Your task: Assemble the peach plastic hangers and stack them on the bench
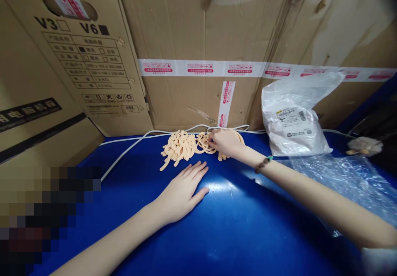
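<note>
My left hand [182, 191] lies flat on the blue surface [235, 230], palm down, fingers stretched out and thumb apart. Just beyond its fingertips is a heap of beige curved strips [180, 145]. To the right of that heap sit several beige rings [203, 143], partly overlapping. My right hand [228, 142] is over these rings with its fingers bent and drawn together at them. What is between those fingertips is too small and covered to make out. More beige pieces [221, 157] show below the right hand, and its palm hides part of them.
Cardboard boxes [186, 98] wall off the back and left. A white cable [124, 162] runs along their base. At right stand a white plastic bag [294, 118] with a label, a clear plastic sheet [350, 185] and a small bag [364, 145].
</note>
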Motion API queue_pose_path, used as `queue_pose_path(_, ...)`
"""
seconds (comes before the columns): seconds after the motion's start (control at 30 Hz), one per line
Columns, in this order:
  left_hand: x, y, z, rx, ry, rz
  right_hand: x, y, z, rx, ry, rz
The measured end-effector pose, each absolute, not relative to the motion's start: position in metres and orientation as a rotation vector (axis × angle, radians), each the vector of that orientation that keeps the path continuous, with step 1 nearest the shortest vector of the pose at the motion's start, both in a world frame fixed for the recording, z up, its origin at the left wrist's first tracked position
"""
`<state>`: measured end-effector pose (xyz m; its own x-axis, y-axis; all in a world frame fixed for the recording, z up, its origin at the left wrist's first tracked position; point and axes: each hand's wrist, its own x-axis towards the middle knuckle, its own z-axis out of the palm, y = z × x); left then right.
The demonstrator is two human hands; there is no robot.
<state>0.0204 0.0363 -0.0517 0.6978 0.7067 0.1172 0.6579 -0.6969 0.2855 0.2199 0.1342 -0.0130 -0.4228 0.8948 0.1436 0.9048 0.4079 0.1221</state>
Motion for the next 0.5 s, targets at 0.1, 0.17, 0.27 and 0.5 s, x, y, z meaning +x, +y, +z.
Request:
queue_pose_path(0.1, 0.02, 0.036, -0.052, 2.686, 1.09, 0.34, 0.22, 0.137, -0.015, -1.65, -2.583, -0.281)
queue_pose_path(0.17, 0.02, 0.036, -0.051, 2.683, 1.091, 0.329, 0.222, 0.138, -0.013, -1.63, -2.562, -0.284)
queue_pose_path(0.27, 0.019, 0.035, -0.052, 2.663, 1.096, 0.32, 0.227, 0.135, -0.005, -1.556, -2.521, -0.297)
queue_pose_path(0.5, 0.017, 0.033, -0.047, 2.142, 1.138, 0.832, 0.247, 0.06, -0.001, -1.076, -2.661, -0.315)
